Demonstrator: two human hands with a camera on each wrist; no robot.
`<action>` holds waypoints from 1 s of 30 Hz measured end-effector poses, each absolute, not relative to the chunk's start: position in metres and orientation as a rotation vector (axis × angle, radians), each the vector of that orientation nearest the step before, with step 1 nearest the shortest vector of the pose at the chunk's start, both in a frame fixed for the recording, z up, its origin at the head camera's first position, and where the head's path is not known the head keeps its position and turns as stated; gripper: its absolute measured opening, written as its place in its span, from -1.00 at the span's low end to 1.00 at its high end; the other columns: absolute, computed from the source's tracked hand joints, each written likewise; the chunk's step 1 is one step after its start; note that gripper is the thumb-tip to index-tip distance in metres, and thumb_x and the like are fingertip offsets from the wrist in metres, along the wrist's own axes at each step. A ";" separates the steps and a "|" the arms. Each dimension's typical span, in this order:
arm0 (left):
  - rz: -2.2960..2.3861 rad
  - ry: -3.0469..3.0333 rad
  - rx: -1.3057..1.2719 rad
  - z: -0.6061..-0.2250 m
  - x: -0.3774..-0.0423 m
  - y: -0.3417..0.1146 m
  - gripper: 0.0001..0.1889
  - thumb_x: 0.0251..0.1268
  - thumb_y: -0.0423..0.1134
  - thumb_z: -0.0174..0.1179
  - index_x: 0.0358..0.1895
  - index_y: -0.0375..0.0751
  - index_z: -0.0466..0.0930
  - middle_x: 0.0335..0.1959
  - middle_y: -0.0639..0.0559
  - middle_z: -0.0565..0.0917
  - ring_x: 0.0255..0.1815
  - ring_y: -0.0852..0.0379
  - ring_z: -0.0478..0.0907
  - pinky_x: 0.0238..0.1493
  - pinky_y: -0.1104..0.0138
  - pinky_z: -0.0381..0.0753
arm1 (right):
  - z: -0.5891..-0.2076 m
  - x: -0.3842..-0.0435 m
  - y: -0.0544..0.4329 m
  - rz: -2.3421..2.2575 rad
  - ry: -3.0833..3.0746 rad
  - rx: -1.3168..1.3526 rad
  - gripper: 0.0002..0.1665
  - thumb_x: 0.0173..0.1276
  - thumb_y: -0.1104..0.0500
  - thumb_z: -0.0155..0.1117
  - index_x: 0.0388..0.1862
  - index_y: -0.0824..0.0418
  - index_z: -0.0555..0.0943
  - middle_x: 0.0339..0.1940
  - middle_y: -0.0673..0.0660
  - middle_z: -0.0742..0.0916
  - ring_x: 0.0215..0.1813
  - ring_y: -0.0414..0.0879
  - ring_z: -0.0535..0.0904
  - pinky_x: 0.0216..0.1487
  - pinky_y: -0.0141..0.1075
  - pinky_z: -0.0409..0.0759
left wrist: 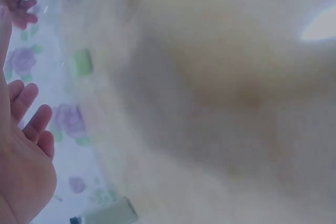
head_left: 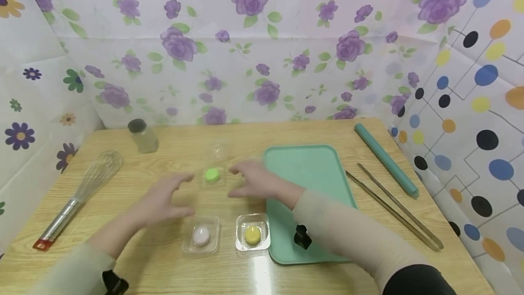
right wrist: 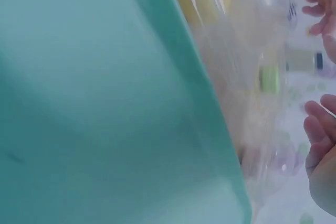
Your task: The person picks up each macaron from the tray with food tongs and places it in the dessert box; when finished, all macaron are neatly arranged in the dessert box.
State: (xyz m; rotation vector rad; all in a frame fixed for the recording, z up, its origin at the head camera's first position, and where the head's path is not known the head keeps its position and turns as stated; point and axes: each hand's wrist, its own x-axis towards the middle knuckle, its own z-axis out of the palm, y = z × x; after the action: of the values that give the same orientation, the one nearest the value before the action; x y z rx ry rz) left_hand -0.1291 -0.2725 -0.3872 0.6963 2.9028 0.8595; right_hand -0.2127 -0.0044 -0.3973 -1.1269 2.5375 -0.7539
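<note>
My left hand (head_left: 159, 201) hovers over the table left of centre, fingers spread and holding nothing. Across from it is my right hand (head_left: 259, 181), also empty, its fingers relaxed near the left edge of a green tray (head_left: 304, 163). Between the hands, slightly farther back, a round green piece (head_left: 212, 175) sits in a clear plastic box (head_left: 222, 182). Closer to the front, a pale pinkish round piece (head_left: 201, 236) lies in a second clear box (head_left: 214, 245), and a yellow round piece (head_left: 252, 235) in a third box (head_left: 266, 242). The right wrist view shows the tray's rim (right wrist: 202, 72) large.
At the left lies a whisk (head_left: 88, 185), with a dark-lidded jar (head_left: 144, 136) behind it. Metal tongs (head_left: 393, 208) and a teal rolling pin (head_left: 386, 160) lie right of the tray. A faint clear plastic piece (head_left: 219, 150) is behind the green one. Patterned cloth surrounds the table.
</note>
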 end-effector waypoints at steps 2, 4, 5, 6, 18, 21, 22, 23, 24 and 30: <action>0.878 2.886 0.665 -0.383 -0.142 -0.273 -0.14 -0.02 -0.01 0.41 0.31 -0.38 0.23 0.20 -0.32 0.40 0.08 -0.32 0.40 0.05 -0.12 0.44 | -0.397 -0.221 -0.004 -0.731 2.579 -1.093 -0.19 0.17 -0.14 0.34 0.29 0.27 0.38 0.19 0.13 0.55 0.21 -0.01 0.44 0.22 -0.24 0.39; 0.875 2.866 0.632 -0.381 -0.154 -0.273 -0.15 0.03 0.02 0.37 0.32 -0.38 0.21 0.22 -0.32 0.38 0.09 -0.33 0.39 0.06 -0.13 0.42 | -0.396 -0.230 -0.005 -0.696 2.619 -1.072 -0.19 0.18 -0.13 0.34 0.29 0.27 0.38 0.19 0.13 0.56 0.22 0.01 0.44 0.23 -0.23 0.38; 0.858 2.859 0.619 -0.380 -0.159 -0.273 -0.14 0.06 0.05 0.35 0.32 -0.39 0.20 0.23 -0.33 0.37 0.11 -0.34 0.38 0.07 -0.14 0.40 | -0.395 -0.233 -0.006 -0.669 2.640 -1.066 -0.19 0.18 -0.14 0.34 0.29 0.26 0.38 0.19 0.13 0.56 0.23 0.01 0.43 0.25 -0.22 0.37; 0.835 2.854 0.608 -0.380 -0.164 -0.274 -0.14 0.08 0.08 0.32 0.32 -0.39 0.20 0.23 -0.33 0.36 0.12 -0.34 0.37 0.09 -0.14 0.39 | -0.394 -0.237 -0.007 -0.653 2.655 -1.054 -0.19 0.18 -0.14 0.33 0.30 0.26 0.37 0.20 0.13 0.56 0.24 0.02 0.41 0.26 -0.20 0.35; 0.686 2.850 0.451 -0.386 -0.216 -0.271 -0.17 0.18 0.08 0.23 0.31 -0.50 0.18 0.24 -0.44 0.34 0.25 -0.39 0.23 0.25 -0.18 0.17 | -0.398 -0.275 -0.026 -0.542 2.749 -0.804 -0.13 0.17 -0.24 0.28 0.36 0.15 0.33 0.28 0.07 0.51 0.32 0.13 0.27 0.37 -0.08 0.14; 0.687 2.836 0.386 -0.386 -0.227 -0.271 -0.13 0.18 0.13 0.21 0.33 -0.50 0.13 0.27 -0.43 0.31 0.27 -0.40 0.19 0.27 -0.18 0.12 | -0.397 -0.279 -0.031 -0.565 2.744 -0.775 -0.11 0.15 -0.28 0.27 0.37 0.13 0.32 0.28 0.06 0.50 0.31 0.15 0.27 0.37 -0.01 0.09; 0.697 2.826 0.359 -0.386 -0.230 -0.271 -0.10 0.17 0.16 0.20 0.34 -0.49 0.11 0.28 -0.42 0.29 0.28 -0.39 0.18 0.28 -0.17 0.11 | -0.396 -0.280 -0.032 -0.575 2.738 -0.764 -0.10 0.14 -0.28 0.27 0.37 0.12 0.31 0.28 0.05 0.51 0.31 0.15 0.27 0.37 0.01 0.07; 0.701 2.817 0.339 -0.387 -0.233 -0.271 -0.07 0.16 0.20 0.19 0.36 -0.48 0.09 0.30 -0.41 0.28 0.29 -0.39 0.17 0.29 -0.17 0.10 | -0.396 -0.281 -0.033 -0.588 2.727 -0.753 -0.09 0.14 -0.29 0.28 0.38 0.12 0.31 0.27 0.04 0.52 0.32 0.16 0.26 0.37 0.04 0.04; 0.709 2.803 0.318 -0.387 -0.236 -0.270 -0.04 0.14 0.23 0.18 0.37 -0.46 0.06 0.31 -0.40 0.26 0.30 -0.38 0.16 0.29 -0.17 0.09 | -0.395 -0.281 -0.034 -0.599 2.713 -0.740 -0.07 0.13 -0.29 0.29 0.39 0.12 0.29 0.25 0.04 0.53 0.33 0.17 0.24 0.38 0.06 0.01; 0.790 2.703 0.220 -0.392 -0.243 -0.271 0.01 0.14 0.25 0.16 0.41 -0.42 -0.04 0.35 -0.39 0.20 0.32 -0.36 0.14 0.28 -0.17 0.13 | -0.398 -0.284 -0.041 -0.595 2.662 -0.680 -0.02 0.13 -0.29 0.29 0.44 0.09 0.20 0.19 -0.02 0.57 0.39 0.17 0.15 0.42 0.04 -0.13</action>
State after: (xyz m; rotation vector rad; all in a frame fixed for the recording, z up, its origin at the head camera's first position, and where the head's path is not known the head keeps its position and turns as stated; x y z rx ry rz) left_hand -0.2425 -0.2712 -0.3919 0.2201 2.7031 0.7904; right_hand -0.2838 -0.0408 -0.3982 -0.6798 2.6624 -0.5952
